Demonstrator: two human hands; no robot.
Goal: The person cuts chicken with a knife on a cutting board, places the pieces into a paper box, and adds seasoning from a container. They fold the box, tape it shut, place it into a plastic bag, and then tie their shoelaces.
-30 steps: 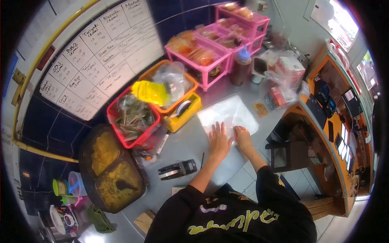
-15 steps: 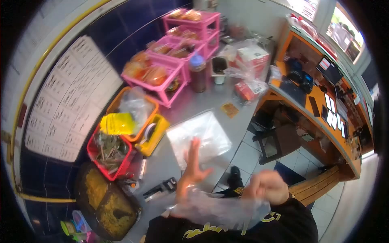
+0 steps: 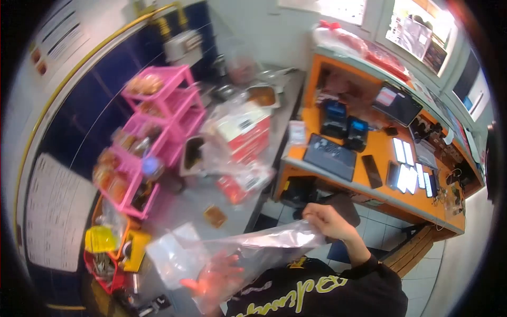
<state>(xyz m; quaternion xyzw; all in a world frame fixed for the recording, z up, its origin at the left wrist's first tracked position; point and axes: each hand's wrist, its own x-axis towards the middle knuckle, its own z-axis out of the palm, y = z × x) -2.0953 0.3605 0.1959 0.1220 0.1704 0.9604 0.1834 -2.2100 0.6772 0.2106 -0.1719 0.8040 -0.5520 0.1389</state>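
Note:
A clear plastic bag [image 3: 269,239] is stretched across in front of my body. My right hand [image 3: 332,223] is closed on its far right end. Through the clear film shows my left hand [image 3: 216,277], palm up with the fingers spread. Its fingers lie close to a stack of white plastic sheets [image 3: 171,248] on the steel counter [image 3: 203,196]. Beyond the stack sits a small flat brown-orange packet [image 3: 215,216].
Pink tiered baskets [image 3: 124,182] with bagged food line the left wall, beside a blue-capped bottle [image 3: 153,168]. Red-and-white packages [image 3: 243,134] in plastic stand behind. Lower left are a yellow container [image 3: 138,248] and a red basket [image 3: 113,282]. An orange desk [image 3: 338,190] holds phones and card terminals.
My view has swung right. My right hand has moved up and away from my body, drawing the bag out long. My left hand stays spread, now behind the film.

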